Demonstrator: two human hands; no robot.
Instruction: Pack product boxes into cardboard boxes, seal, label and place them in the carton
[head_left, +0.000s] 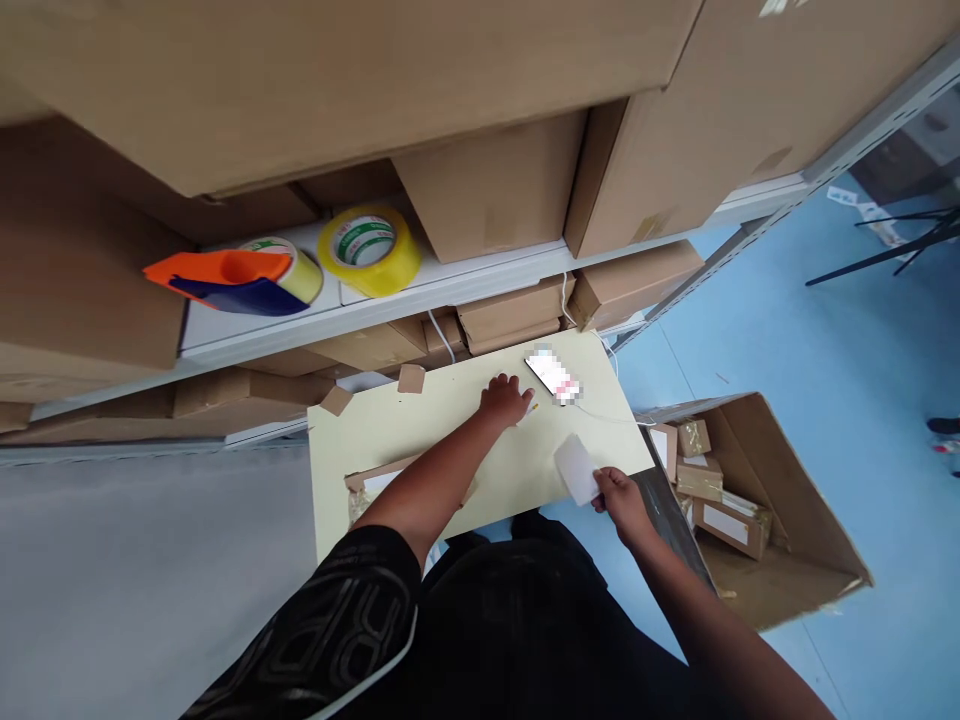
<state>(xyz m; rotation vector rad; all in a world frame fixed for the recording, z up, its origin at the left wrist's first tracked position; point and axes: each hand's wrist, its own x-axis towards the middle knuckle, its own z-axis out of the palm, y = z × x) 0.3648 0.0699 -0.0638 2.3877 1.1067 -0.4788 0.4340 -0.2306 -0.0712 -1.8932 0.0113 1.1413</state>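
My left hand (504, 398) rests on the pale yellow table (420, 430), its fingers curled over a small thin yellow-tipped thing, maybe a pen, that I cannot make out well. A phone (553, 377) on a white cable lies just right of it. My right hand (619, 497) pinches a white paper slip (576, 468) at the table's near right edge. A flat brown parcel (375, 482) with a white label lies under my left forearm.
A white shelf (450, 285) behind the table holds yellow tape rolls (369, 250), an orange and blue tape dispenser (225, 280) and cardboard boxes. An open carton (757, 500) with several small labelled parcels stands on the blue floor at right. Two cardboard scraps (411, 378) lie on the table's far edge.
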